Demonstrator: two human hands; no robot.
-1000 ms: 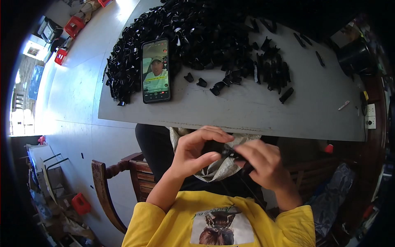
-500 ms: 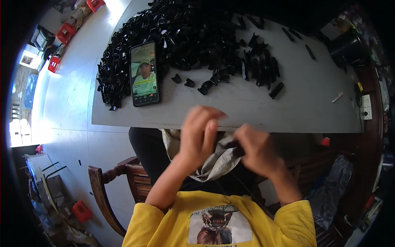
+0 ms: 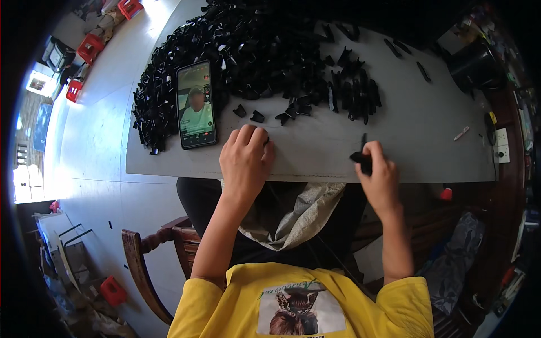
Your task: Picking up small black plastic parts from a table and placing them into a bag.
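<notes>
Over the near part of the table, my left hand (image 3: pixel 245 160) is closed, knuckles up, on a small black plastic piece; only a dark bit shows by the fingertips. Farther right, at the table's front edge, my right hand (image 3: pixel 380 174) pinches a black plastic clip-like part (image 3: pixel 363 162) with a thin end pointing up. Several loose black pieces (image 3: pixel 257 116) lie just beyond my left hand. Past my right hand is a row of longer black parts (image 3: pixel 356 98). An open woven sack (image 3: pixel 298 225) rests on my lap below the edge.
A large heap of black plastic pieces (image 3: pixel 248 50) covers the table's far left. A phone (image 3: pixel 196 107) playing a video leans against it. To the right are a pen (image 3: pixel 462 133), a black bucket (image 3: pixel 479 67) and a wall socket (image 3: pixel 501 146). A wooden chair (image 3: pixel 135 259) surrounds me.
Both hands have risen from above the sack to the table, moving apart. A longer black part on the right and a piece near the middle have left their places on the table.
</notes>
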